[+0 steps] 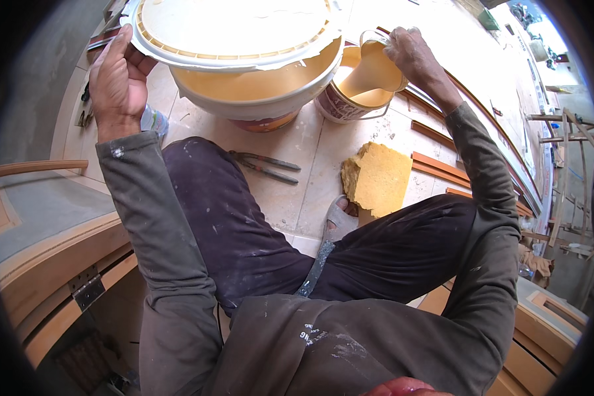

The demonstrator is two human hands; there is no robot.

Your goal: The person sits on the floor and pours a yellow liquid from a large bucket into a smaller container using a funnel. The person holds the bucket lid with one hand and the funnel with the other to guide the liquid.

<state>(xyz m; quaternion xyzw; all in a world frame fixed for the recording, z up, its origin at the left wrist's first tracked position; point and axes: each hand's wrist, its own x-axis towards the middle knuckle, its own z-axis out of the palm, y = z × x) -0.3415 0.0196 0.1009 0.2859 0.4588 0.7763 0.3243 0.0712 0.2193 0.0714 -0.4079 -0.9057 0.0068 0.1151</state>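
My left hand (121,84) grips the rim of a round white plastic lid (232,29), which is held over a large plastic bucket (257,104) with a yellowish coating inside. My right hand (416,59) is shut on a small plastic container (378,62), tilted over a maroon and white pail (339,106). Thick cream-yellow paint-like liquid runs from the container into the pail. The pail stands on the tiles just right of the large bucket, its wire handle hanging down at the side.
Long-handled shears (270,166) lie on the floor between my knees. A yellow sponge block (378,178) rests by my sandal (340,218). Brown trim strips (440,171) lie at the right. A plastic bottle (154,121) is beside my left wrist. Hinged wooden panels (59,247) flank me.
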